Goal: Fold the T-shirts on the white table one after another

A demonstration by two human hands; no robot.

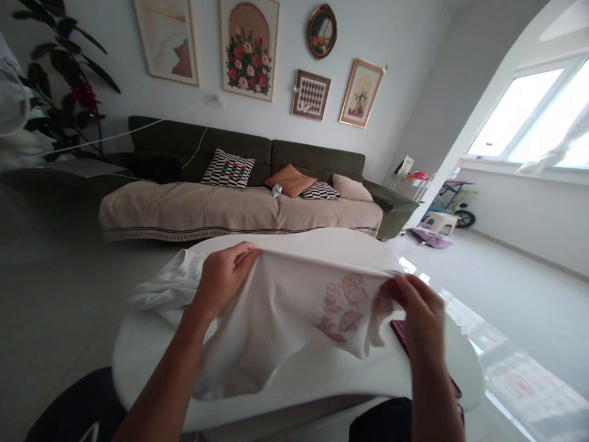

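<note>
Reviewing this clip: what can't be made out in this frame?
Head view only:
Pink print on the shirt: creases blur its design.
Dark red item: the shirt and right hand hide most of it, so its kind is unclear.
White object: blurred and cut off by the left edge.

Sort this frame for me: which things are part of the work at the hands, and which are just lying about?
Part of the work: left hand, right hand, white garment with pink print.

Just lying about: dark red flat item, olive green sofa, black-and-white patterned cushion, potted plant.
</note>
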